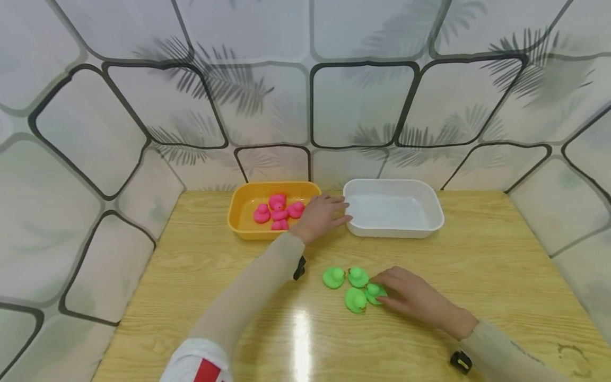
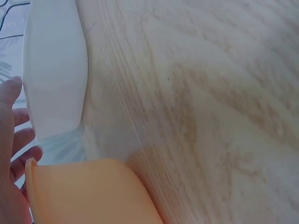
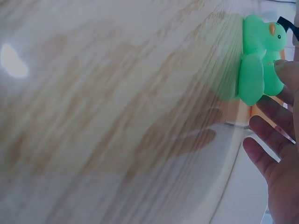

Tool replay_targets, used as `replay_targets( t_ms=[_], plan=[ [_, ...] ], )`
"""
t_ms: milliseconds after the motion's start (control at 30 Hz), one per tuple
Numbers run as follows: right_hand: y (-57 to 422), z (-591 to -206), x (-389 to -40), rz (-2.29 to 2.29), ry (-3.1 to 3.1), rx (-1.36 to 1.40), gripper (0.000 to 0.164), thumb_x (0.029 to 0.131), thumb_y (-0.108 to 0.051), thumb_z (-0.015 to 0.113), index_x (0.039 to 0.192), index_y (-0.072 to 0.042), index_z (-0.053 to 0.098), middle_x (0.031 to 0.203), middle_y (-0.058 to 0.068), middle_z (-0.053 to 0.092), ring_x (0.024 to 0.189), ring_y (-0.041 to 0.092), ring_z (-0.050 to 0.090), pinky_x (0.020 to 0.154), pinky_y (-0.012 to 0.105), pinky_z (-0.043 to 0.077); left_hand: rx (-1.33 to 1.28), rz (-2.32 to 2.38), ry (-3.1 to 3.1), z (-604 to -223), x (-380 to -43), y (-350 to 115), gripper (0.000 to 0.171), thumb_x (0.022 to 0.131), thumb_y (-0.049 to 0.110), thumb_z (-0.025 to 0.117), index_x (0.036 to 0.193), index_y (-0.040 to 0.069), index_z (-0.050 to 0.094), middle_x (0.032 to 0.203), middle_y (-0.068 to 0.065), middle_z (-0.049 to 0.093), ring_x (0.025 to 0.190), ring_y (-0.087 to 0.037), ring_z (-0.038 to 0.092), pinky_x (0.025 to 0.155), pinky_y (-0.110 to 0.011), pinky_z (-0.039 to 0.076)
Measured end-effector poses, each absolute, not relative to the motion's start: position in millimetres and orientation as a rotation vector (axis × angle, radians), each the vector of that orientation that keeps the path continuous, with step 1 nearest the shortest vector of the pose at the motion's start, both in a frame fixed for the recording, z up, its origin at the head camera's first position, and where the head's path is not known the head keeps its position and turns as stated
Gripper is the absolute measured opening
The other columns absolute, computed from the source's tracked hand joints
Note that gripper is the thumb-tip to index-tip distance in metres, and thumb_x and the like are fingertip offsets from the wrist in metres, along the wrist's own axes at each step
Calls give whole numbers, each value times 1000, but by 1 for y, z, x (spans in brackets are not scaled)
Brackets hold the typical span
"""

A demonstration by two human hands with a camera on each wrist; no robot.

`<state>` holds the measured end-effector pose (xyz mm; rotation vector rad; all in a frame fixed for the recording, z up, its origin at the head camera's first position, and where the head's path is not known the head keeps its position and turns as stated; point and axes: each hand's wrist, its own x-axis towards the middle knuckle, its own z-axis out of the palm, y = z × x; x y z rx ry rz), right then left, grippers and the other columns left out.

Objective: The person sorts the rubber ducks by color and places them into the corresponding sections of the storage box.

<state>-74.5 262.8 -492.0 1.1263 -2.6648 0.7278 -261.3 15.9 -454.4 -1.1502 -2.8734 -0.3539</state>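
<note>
Several green rubber ducks (image 1: 356,300) sit in a cluster on the wooden table. My right hand (image 1: 417,297) is at the rightmost green duck (image 1: 376,293), thumb on the near side and fingers on the far side. In the right wrist view, the thumb overlaps the green ducks (image 3: 252,74) and the other fingers are spread out past them. My left hand (image 1: 322,216) hovers over the right end of the orange container (image 1: 238,229), fingers stretched toward the white container (image 1: 393,232). It holds nothing. Pink rubber ducks (image 1: 279,213) lie inside the orange container.
The white container, with no ducks showing in it, stands right of the orange one at the back of the table. Behind them rises a wall covering (image 1: 267,106) with a stone and leaf pattern. Bare wood (image 1: 191,265) shows on the table's left side.
</note>
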Motion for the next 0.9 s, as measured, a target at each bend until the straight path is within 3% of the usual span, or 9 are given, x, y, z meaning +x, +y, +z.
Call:
replay_targets(
  t_ms=[533,900],
  plan=[
    [269,-491,-78,717,-2718,1082,27,88,-16,83,114,-13,74,106,-10,71,97,8,64,83,34,57,-1150,-386,-2849,-457,-261,18,46,105,47,59,139,17,68,148,-3,61,125,-26,57,103,-40,50],
    [283,-476,-86,702,-2740,981,31,85,-13,86,114,-14,74,107,-8,72,96,13,66,83,36,58,-1167,-373,-2848,-458,-263,18,47,105,47,59,140,17,67,148,-3,61,127,-25,56,104,-39,49]
  ],
)
